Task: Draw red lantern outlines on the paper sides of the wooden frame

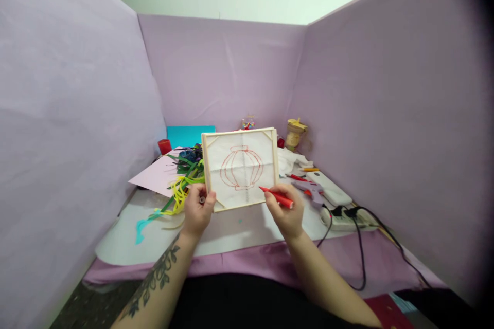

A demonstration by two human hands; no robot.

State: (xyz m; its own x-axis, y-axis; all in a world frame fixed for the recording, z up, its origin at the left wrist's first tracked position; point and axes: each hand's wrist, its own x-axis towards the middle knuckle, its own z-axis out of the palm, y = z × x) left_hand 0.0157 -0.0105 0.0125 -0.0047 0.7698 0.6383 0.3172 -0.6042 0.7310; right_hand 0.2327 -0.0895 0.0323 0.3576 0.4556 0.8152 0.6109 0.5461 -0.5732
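Frame: a small wooden frame [240,168] with thin white paper stretched across it is being held upright above the near edge of the table [231,231], its face turned toward the camera.
Drawing: a red lantern outline is showing in the middle of the paper, with faint fold lines crossing it.
Left hand [197,212]: it is pinching the frame's lower left corner, thumb on the front and fingers closed behind, and it is also holding a small cap-like piece against the thumb, too small to name for sure.
Right hand [284,212]: it is closed around a red marker [276,197], whose tip is pointing at the frame's lower right edge, touching or just beside it; I cannot tell which.
Weight: the frame is looking very light, as one corner pinch is carrying it.
Stiffness: the wooden sticks are looking stiff but thin, while the paper face is looking soft and easy to tear or dent.
Where to hold: the wooden rim and corners are looking like the safe places, never the paper.
Slip: bare wood is probably giving fair grip.
Left of the frame: green and yellow paper strips [181,185] are lying on a pink sheet [154,175].
Right of the frame: a glue gun [312,190] and a power strip [341,219] with black cables are lying on the table.
Behind: a yellow cup [295,133] is standing against the purple wall [224,72].
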